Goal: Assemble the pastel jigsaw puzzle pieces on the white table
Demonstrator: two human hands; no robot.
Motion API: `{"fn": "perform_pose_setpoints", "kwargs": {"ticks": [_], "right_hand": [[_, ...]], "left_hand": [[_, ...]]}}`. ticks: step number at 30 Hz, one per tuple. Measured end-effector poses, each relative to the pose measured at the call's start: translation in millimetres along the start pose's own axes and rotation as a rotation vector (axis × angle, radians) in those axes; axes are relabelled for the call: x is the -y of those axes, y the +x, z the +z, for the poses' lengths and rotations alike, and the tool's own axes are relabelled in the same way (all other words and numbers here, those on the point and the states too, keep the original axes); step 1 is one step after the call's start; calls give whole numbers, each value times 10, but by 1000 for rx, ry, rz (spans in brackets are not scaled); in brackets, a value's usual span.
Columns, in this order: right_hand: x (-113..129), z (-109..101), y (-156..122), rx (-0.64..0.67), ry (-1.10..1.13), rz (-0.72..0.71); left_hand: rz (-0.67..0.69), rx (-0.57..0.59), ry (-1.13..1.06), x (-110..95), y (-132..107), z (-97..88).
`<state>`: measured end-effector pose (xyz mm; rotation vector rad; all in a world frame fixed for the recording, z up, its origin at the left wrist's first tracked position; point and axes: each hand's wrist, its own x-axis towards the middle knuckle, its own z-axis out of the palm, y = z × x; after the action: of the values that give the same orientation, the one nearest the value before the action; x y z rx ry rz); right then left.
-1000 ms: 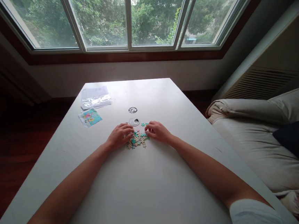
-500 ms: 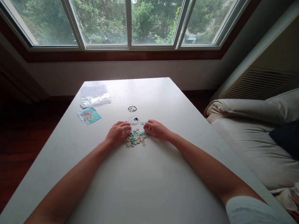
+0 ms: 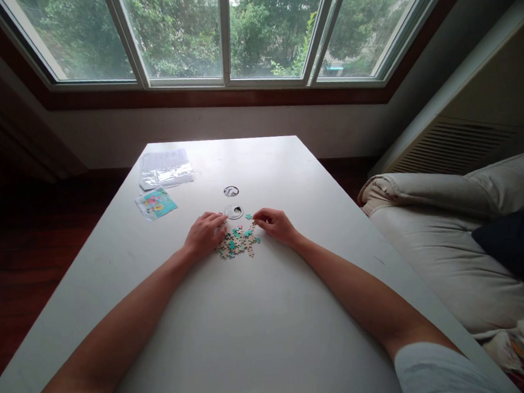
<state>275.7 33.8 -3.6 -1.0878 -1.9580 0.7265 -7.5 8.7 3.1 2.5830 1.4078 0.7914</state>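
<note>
Both hands flank a loose heap of puzzle pieces [image 3: 235, 246] on the white bench [image 3: 254, 319]. The left hand [image 3: 204, 233] rests at the heap's left edge, its fingers bent inward; the right hand [image 3: 274, 225] is at the far right edge, thumb and fingertips drawn close together. Whether either one grips a piece I cannot tell — the pieces are too small and the fingers hide any contact.

The heap is the likeliest trouble. Its pieces overlap, so drawing one out from underneath could drag its neighbours along, and the bench looks smooth enough for them to skid. A teal piece [image 3: 249, 216] lies just beyond the heap, beside the right fingertips, where a careless knuckle might push it away. The nearer round disc [image 3: 233, 212] lies close to the left fingers; a forward slip could nudge it, perhaps towards the farther disc [image 3: 231, 191].

The picture card [image 3: 157, 203] and the clear plastic packet [image 3: 165, 168] lie well apart to the left — a small slip should hardly disturb them.
</note>
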Motion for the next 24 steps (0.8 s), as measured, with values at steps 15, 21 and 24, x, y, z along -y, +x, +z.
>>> {"fn": "perform_pose_setpoints", "kwargs": {"ticks": [15, 21, 24], "right_hand": [[-180, -57, 48, -158, -397, 28], [-153, -33, 41, -40, -459, -52], [-107, -10, 34, -2, -419, -102]], "left_hand": [[24, 5, -36, 1, 6, 13], [-5, -1, 9, -19, 7, 30], [-28, -23, 9, -20, 3, 24]]}}
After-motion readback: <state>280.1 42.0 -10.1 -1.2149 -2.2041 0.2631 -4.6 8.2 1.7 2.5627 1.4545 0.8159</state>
